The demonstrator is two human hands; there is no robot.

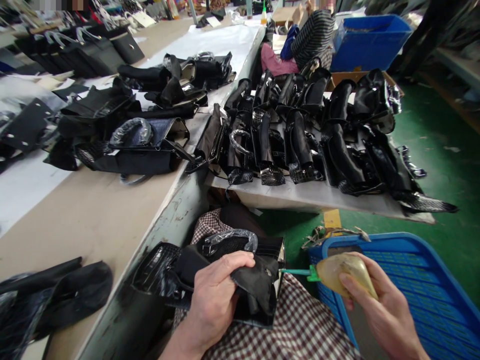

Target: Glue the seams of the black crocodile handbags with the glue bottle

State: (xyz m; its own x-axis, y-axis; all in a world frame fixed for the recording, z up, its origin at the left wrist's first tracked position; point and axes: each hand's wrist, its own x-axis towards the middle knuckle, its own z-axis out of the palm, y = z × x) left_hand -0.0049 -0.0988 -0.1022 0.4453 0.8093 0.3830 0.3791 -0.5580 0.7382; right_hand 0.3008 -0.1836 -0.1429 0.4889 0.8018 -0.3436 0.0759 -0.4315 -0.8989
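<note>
The person's left hand (214, 292) clamps a boxy black leather-like bag (258, 282) on the brown-checked lap (300, 320), apparently steadying it; the right hand (384, 300) grips a rounded yellowish bottle (335, 272), green nozzle (298, 272) at the bag's edge.

At lower centre, several fingertips of the left hand (215, 287) are hidden behind the glossy black handbag (258, 280), and whether the thin green nozzle (296, 272) ends against or inside its edge cannot be determined. The right hand (390, 297) covers part of the rounded yellowish translucent bottle (345, 272); the slatted blue plastic basket (420, 280) is cropped at lower right. At upper right of centre, the striped-sleeved co-worker (315, 37) is cut by the top edge, while the mixed dark heap (26, 22) at upper left is blurred beyond identification.
</note>
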